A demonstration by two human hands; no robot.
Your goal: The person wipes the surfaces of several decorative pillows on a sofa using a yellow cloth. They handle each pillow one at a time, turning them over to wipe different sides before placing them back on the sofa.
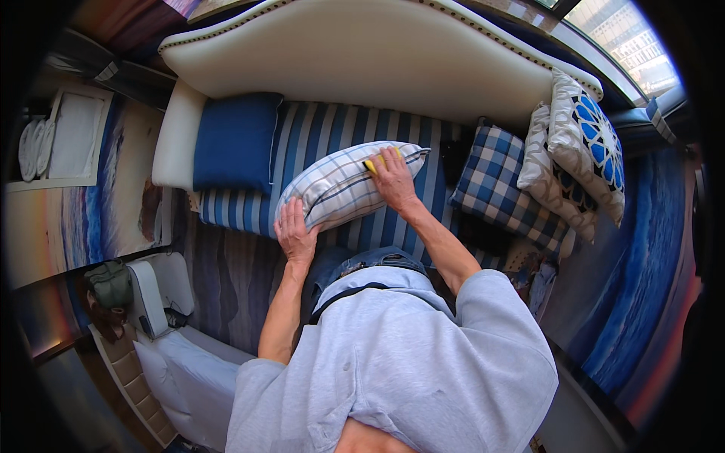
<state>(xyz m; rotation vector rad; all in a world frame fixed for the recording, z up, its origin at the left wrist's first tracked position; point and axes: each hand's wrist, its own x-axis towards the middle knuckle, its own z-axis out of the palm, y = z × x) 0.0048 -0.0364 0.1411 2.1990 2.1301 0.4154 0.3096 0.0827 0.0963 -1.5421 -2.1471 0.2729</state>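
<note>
A white cushion (345, 175) with a blue and tan windowpane check stands tilted on the blue-striped sofa seat (354, 127). My left hand (297, 231) holds its left end, fingers spread over the fabric and the thumb along the near side. With my right hand (393, 180) I grip a small yellow object (371, 165) with a dark end, pressed on the cushion's upper right part. Most of that object is hidden under my fingers, so its kind is unclear.
A plain blue cushion (235, 141) leans at the sofa's left arm (180, 136). On the right are a blue checked cushion (498, 175) and two patterned cushions (592, 147). Behind rises the cream studded backrest (362, 56). A bed (190, 385) and a green bag (110, 283) are lower left.
</note>
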